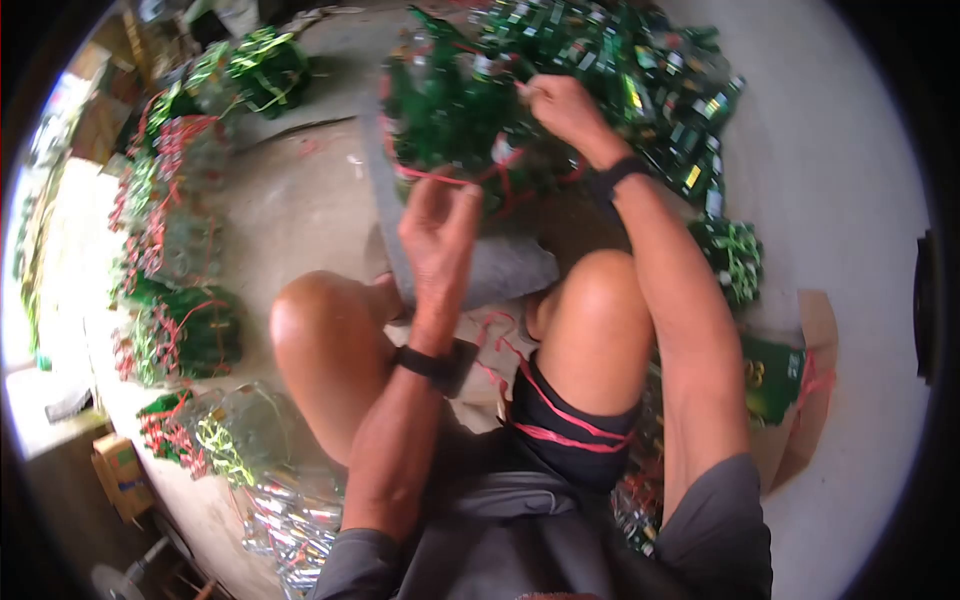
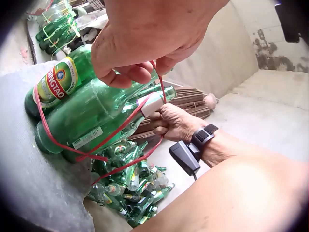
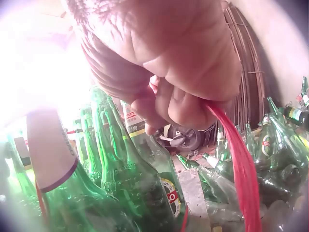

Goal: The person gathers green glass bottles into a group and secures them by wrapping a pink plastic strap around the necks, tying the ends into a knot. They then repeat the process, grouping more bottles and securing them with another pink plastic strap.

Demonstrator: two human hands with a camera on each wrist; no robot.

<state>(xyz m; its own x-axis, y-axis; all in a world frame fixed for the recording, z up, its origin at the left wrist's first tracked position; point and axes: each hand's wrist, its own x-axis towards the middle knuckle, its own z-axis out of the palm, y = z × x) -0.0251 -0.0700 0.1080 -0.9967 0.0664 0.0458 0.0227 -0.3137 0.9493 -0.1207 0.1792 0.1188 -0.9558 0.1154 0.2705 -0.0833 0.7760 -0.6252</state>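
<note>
A cluster of green bottles (image 1: 440, 110) stands before the person, with red strap (image 1: 430, 176) round its near side. The left hand (image 1: 440, 235) pinches the strap at the cluster's near edge; in the left wrist view the same hand (image 2: 149, 43) holds a strand above the bottle necks. The right hand (image 1: 570, 112) is at the cluster's right side. Seen by the right wrist camera, this hand (image 3: 169, 82) has its fingers curled round the red strap (image 3: 239, 169), which hangs down beside the bottles (image 3: 130, 183). Labels show on some bottles (image 2: 77, 111).
Loose green bottles (image 1: 640, 80) lie in a heap behind and to the right. Tied bundles (image 1: 190, 240) line the left side. A cardboard piece (image 1: 815, 390) and a green bundle (image 1: 730, 255) are at the right. Grey sheeting (image 1: 490, 270) lies under the cluster.
</note>
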